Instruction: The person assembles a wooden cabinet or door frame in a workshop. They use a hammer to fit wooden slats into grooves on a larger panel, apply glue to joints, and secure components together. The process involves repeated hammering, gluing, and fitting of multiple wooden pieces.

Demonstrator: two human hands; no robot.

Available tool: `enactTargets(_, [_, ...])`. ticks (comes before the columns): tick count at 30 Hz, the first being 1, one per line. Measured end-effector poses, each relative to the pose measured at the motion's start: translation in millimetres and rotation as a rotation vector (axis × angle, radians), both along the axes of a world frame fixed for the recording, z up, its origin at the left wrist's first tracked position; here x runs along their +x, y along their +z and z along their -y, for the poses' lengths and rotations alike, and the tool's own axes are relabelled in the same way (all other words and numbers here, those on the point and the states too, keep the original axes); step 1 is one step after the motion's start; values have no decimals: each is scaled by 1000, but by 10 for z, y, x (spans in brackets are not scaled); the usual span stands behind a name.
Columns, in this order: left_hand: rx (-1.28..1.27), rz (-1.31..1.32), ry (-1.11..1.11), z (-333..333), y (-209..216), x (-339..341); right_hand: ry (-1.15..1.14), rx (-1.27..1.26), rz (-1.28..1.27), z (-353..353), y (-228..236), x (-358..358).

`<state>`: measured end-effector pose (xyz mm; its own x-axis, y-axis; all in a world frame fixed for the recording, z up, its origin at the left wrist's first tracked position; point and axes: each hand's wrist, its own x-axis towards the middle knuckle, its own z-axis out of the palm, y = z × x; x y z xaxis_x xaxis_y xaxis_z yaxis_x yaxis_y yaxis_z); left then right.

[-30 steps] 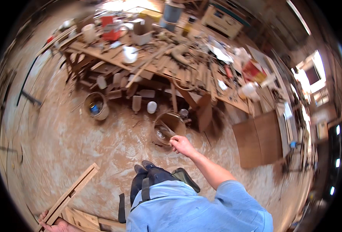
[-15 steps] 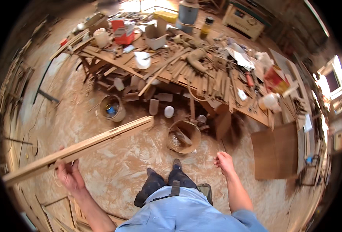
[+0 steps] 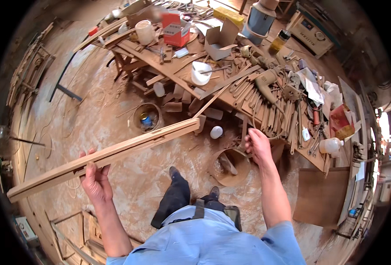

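Observation:
My left hand (image 3: 97, 179) is closed round a long, pale wooden bar (image 3: 129, 149) with a slot or groove along it. The bar slants up to the right across the floor, its far end just short of the bench. Over a round bucket (image 3: 235, 165) of offcuts, my right hand (image 3: 258, 145) is raised with its fingers curled; whether anything is in them is hidden. Beyond it stands a cluttered wooden workbench (image 3: 171, 76). On the bench are a white plastic tub (image 3: 201, 73), a power drill (image 3: 268, 81) and many narrow wood strips (image 3: 253, 92).
A second bucket (image 3: 147, 115) with a blue can stands on the dusty floor, near a white jar (image 3: 216, 132). A brown board (image 3: 321, 194) leans at the right. Wooden frames (image 3: 78, 229) lie at the lower left. An open carton (image 3: 219, 42) sits on the bench.
I have stepped toward the bench, one foot moving forward. The bar in my left hand has shifted right and up. My right hand has risen toward the bench edge.

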<state>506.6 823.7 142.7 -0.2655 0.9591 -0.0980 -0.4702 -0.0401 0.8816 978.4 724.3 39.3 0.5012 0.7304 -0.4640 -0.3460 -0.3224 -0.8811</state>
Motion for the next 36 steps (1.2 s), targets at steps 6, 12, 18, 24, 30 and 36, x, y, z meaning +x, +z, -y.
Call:
enactTargets(6, [13, 98, -38, -553, -18, -190, 2, 20, -28, -1381, 9, 12])
enactTargets(12, [86, 99, -57, -828, 9, -264, -42, 32, -148, -2319, -200, 184])
enactTargets(18, [126, 24, -16, -924, 58, -32, -91, -34, -303, -2886, -578, 501])
enactTargets(24, [38, 4, 108, -1062, 21, 309, -38, -16, -360, -3182, -652, 548])
enactTargets(30, [-102, 8, 244, -1188, -17, 496, 213, 17, 24, -3250, -526, 465])
enactTargets(36, [-186, 35, 294, -1269, -29, 559, 315, 56, 313, -3276, -201, 527])
